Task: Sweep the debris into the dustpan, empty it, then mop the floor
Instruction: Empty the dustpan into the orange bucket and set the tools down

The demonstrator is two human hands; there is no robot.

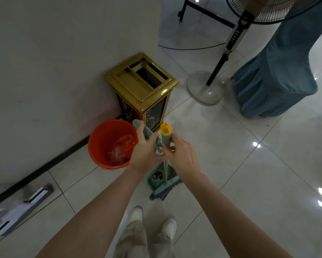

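My left hand (144, 152) grips the pale green dustpan handle (144, 129), which stands upright. My right hand (180, 155) holds the broom handle (165, 135) just below its yellow cap. Both handles meet between my hands. Below them the green dustpan (156, 178) stands on the tiled floor, with the broom's dark bristles (163, 192) at its lower edge. A red bucket (100, 138) with a red plastic bag inside stands just left of my left hand. The white flat mop head (20, 207) lies on the floor at the lower left by the wall.
A gold-topped bin (141, 86) stands against the wall behind the bucket. A pedestal fan (206, 90) with a trailing black cord stands at the upper right, beside a blue-covered chair (275, 75). My white shoes (152, 222) are at the bottom.
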